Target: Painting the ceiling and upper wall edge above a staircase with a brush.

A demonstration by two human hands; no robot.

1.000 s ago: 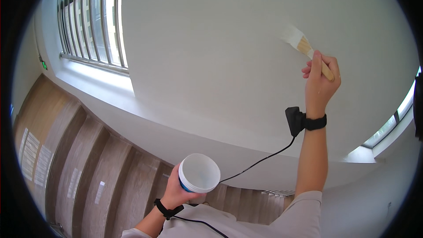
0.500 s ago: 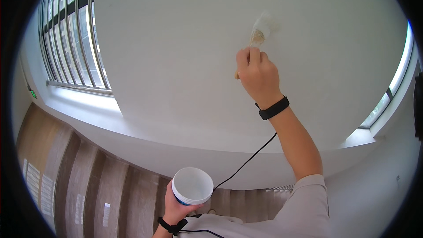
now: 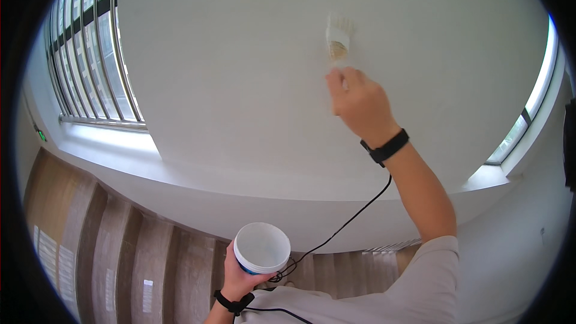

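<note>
My right hand [image 3: 362, 103] grips the handle of a paintbrush [image 3: 339, 48], its fingers closed around it. The bristles point up against the pale wall [image 3: 240, 84] and look blurred. Low in front of me, my left hand [image 3: 238, 276] is wrapped round the side of a white tub [image 3: 263, 248] with a blue patch under its rim. The tub's mouth faces up, and its inside looks white; how much it holds I cannot tell. Each wrist wears a black band, with a black cable [image 3: 345, 223] running from the right one.
At the left is a window with metal bars [image 3: 99, 54] and a white sill [image 3: 111, 142]. Another window [image 3: 510, 141] stands at the right. Brown stairs [image 3: 150, 252] descend below the wall, with more steps [image 3: 342, 276] beyond the tub.
The paintbrush has swung from leaning right to leaning slightly left, its bristles shifting left on the wall. My right wrist and forearm have moved a little right. The tub stays in my left hand.
</note>
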